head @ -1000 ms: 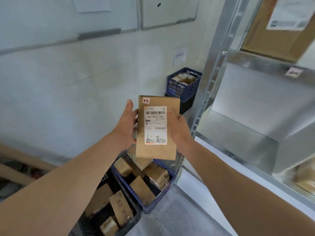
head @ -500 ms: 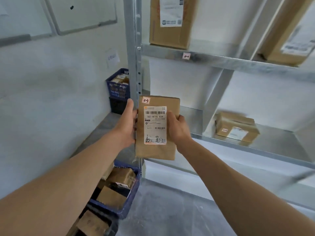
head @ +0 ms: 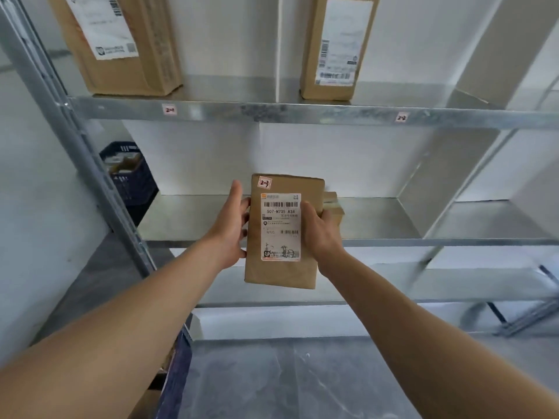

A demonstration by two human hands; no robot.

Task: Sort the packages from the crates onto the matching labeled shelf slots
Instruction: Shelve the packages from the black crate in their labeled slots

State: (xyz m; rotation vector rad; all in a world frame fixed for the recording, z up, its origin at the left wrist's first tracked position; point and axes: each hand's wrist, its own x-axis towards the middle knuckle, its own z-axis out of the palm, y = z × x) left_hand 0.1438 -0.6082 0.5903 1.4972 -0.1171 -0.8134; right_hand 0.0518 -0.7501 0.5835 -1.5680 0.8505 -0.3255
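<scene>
Swung right, the view has left the crates at my feet and now faces the rack, while the grip has not changed. The left hand's (head: 230, 228) fingers (head: 237, 192) wrap the package's (head: 281, 231) 9 o'clock edge. The right hand's (head: 320, 231) thumb lies on the front, with its other fingers hidden behind the 3 o'clock edge. The package is held upright in the air at the centre, in front of the middle shelf (head: 378, 217) and touching nothing else.

The sticker (head: 264, 183) at its top corner reads 2-3, as far as I can tell. The swing has brought a second slot label into sight, so I count two on the upper shelf (head: 302, 114): 2-1 (head: 169, 109) at 11 o'clock and 2-2 (head: 401, 117) at 1 o'clock. Neither matches the sticker, so I judge the right slot lies further toward 3 o'clock, out of view.

I count one package in hand and two tall boxes on the upper shelf (head: 121, 46) (head: 335, 46). One small box (head: 332, 204), which stood clear to the right before, now peeks out just behind the package. Two crates show: a dark one (head: 130, 173) at 9 o'clock past the upright and a sliver (head: 178, 379) at 7 o'clock.
</scene>
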